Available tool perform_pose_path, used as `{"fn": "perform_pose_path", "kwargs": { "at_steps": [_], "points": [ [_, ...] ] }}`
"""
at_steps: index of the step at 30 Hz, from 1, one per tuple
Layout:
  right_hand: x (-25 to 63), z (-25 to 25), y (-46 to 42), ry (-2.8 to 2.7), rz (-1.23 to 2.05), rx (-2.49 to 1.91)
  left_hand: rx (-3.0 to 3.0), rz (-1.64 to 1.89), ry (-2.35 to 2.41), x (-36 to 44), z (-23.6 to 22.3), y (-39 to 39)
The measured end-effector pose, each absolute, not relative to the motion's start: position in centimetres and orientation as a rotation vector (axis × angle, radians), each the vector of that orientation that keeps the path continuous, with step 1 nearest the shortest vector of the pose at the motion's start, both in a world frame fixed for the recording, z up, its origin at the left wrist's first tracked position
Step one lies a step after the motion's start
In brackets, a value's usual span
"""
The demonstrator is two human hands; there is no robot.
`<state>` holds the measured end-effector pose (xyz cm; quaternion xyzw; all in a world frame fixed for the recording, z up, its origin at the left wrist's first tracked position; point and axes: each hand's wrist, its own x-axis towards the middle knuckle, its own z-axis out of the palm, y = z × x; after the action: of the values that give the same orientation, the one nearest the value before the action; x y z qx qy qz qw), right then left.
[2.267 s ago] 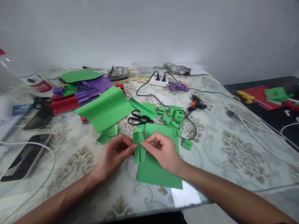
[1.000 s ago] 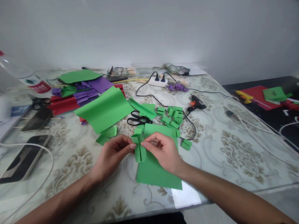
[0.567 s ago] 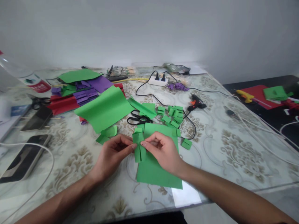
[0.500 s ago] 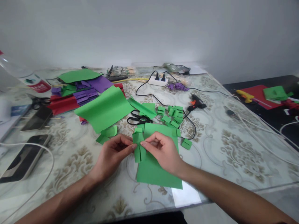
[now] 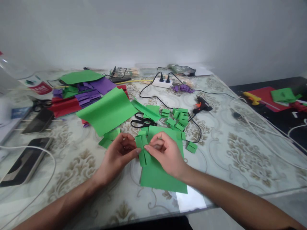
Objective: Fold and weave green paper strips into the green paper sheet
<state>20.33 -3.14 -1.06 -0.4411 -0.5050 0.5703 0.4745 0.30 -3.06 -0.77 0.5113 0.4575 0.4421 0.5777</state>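
Observation:
A folded strip of green paper is pinched between my two hands, its sides meeting along a lengthwise slit. My left hand grips its left edge with thumb and fingers. On the opposite edge, my right hand closes thumb and fingertips on the same strip. Beneath lies a larger green sheet, partly covered by my right hand. Black-handled scissors rest just beyond. Several small folded green pieces are heaped to the right, with one apart.
A large curled green sheet and purple and red papers lie at the left. Two phones, a bottle and a white cable are near the left edge. A power strip and glue gun stand farther back.
Both hands stay nearly in place, still on the green strip. The strip's top end has tilted slightly to the left, and my left fingers have lifted a little.

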Motion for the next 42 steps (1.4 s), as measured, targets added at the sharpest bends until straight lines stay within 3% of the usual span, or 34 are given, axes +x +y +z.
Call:
{"fn": "perform_pose_path", "kwargs": {
  "at_steps": [8,28,38,42],
  "points": [
    [20.53,-0.9,-3.26,-1.437,1.387,-1.077,1.464,0.82,1.078,-0.15,-0.68,-3.2],
    [20.55,-0.74,-3.05,-1.286,1.344,-1.183,1.412,0.946,1.189,0.35,-0.46,-3.53],
    [20.63,-0.22,-2.75,-1.213,1.702,-1.057,1.529,1.181,1.214,0.06,-0.93,-3.89],
    [20.64,-0.38,-2.83,-1.224,1.556,-1.088,1.666,1.125,1.249,-0.14,-0.63,-4.01]
  ]
}}
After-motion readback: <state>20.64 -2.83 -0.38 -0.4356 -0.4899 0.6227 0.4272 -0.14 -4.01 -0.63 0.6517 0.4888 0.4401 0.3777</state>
